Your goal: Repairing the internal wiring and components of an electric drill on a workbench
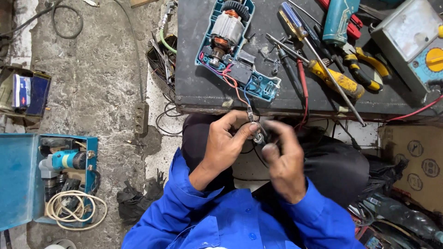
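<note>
Together, our left hand [224,146] and right hand [282,159] pinched a small metal terminal [258,137] between thumb and fingertips, both clenched on it, just below the workbench [194,87] edge. We judged that steady, light pressure and slack in the red and blue wires [237,90] would serve best, since pulling could strain the joints. Those wires ran up toward twelve o'clock into the opened teal power-tool housing [230,46], its copper-wound motor and black switch laid bare. At two o'clock lay yellow-handled screwdrivers [339,79] and pliers [364,69]; at nine o'clock, on the floor, sat a blue tool case [20,177].
</note>
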